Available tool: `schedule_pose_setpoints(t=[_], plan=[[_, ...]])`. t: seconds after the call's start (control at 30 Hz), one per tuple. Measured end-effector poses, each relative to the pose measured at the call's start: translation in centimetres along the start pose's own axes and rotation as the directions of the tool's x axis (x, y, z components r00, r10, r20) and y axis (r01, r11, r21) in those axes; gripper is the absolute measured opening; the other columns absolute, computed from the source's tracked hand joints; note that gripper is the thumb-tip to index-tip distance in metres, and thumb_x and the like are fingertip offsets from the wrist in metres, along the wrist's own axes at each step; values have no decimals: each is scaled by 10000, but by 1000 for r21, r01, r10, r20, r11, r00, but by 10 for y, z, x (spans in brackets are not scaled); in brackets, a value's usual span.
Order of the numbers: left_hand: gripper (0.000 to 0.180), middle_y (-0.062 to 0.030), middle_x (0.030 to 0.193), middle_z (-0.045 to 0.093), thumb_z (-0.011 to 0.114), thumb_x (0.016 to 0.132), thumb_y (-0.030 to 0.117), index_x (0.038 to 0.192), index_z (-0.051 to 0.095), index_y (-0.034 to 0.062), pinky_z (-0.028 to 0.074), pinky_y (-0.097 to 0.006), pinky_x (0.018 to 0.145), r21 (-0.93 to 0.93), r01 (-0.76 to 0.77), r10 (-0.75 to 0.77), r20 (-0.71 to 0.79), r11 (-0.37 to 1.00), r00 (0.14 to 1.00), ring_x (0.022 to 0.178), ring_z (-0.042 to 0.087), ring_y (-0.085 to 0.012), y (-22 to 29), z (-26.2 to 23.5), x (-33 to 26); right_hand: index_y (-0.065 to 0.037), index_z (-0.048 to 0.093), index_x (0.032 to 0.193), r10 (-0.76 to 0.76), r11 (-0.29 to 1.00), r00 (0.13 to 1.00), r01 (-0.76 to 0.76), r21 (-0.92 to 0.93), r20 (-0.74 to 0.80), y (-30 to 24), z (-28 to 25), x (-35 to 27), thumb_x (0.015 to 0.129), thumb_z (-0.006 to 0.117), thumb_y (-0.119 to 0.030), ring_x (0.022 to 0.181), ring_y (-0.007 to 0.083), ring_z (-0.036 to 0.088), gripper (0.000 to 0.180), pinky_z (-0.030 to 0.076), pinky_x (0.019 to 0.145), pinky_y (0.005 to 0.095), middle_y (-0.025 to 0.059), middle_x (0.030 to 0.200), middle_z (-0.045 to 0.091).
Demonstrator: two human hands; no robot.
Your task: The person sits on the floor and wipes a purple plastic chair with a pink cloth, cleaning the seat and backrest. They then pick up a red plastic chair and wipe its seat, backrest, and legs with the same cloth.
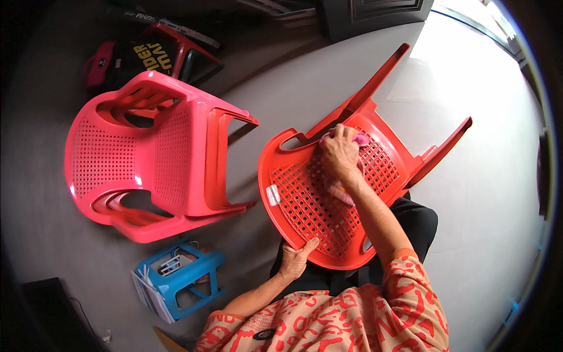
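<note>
A red plastic chair [311, 193] lies tipped across my lap, its perforated back toward me and two legs pointing up and to the right. My right hand [341, 151] is closed on a pink cloth [360, 141] pressed against the chair's lattice, near where the back meets the seat. Part of the cloth hangs below my wrist. My left hand [297, 258] grips the chair's near rim, thumb on the upper face and fingers hidden beneath. A small white label [273, 195] is stuck on the chair's left edge.
Left of me stands a stack of pink and red plastic armchairs [202, 158]. An upturned blue stool [193, 273] holding papers sits near my left arm. A dark bag [138, 58] rests at the far left, and a dark cabinet [375, 17] stands at the back.
</note>
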State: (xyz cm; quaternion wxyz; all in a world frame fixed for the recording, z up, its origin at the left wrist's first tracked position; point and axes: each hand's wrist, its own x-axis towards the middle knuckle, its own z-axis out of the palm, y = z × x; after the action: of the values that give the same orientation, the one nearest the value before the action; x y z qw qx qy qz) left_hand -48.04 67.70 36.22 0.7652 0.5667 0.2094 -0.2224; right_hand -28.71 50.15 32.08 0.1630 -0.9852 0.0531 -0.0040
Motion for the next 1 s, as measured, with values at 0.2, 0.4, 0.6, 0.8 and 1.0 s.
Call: schedule_pose_setpoints(t=[0.2,0.4,0.6,0.8,1.0], plan=[[389,-6,1119,607,713,829,43,1184,558,81,480,-312,908,11,-6,6,18,1000,1000,1005,563,-115,-9,-10,5,-48,710,880,-160,977,986,149,155,56,-68,3,-17,732,623,-162,1060,351,470,206,530,735,426,190,1082,493],[498,7,1189,575,725,810,25,1255,510,93,434,-332,992,54,-37,35,41,998,999,1106,525,-126,-12,-7,5,-86,698,904,-321,904,944,329,274,-76,-107,20,-23,751,607,-191,1046,317,488,207,497,728,416,123,1068,508],[359,-27,1077,622,709,798,-33,1128,595,51,498,-313,871,-71,12,-16,-46,997,999,936,587,-114,-6,3,0,-112,674,942,-158,947,965,208,245,-209,-23,16,-30,768,583,-203,1018,288,489,217,454,746,416,98,1095,506],[479,-49,1194,576,691,819,-17,1258,510,48,462,-331,955,-28,-7,7,-19,1000,1000,1039,559,-134,-4,4,-1,-90,582,1068,-3,1000,931,9,16,-365,58,-3,-45,808,543,-196,1043,316,510,283,468,739,421,164,1157,507],[501,-53,1198,567,680,823,-26,1279,489,49,465,-335,958,-10,-25,25,1,1000,1000,1048,556,-138,-6,-2,2,-89,578,1151,378,897,900,-414,-153,-218,151,-14,-75,826,530,-199,1008,271,549,346,428,799,398,92,1090,615]])
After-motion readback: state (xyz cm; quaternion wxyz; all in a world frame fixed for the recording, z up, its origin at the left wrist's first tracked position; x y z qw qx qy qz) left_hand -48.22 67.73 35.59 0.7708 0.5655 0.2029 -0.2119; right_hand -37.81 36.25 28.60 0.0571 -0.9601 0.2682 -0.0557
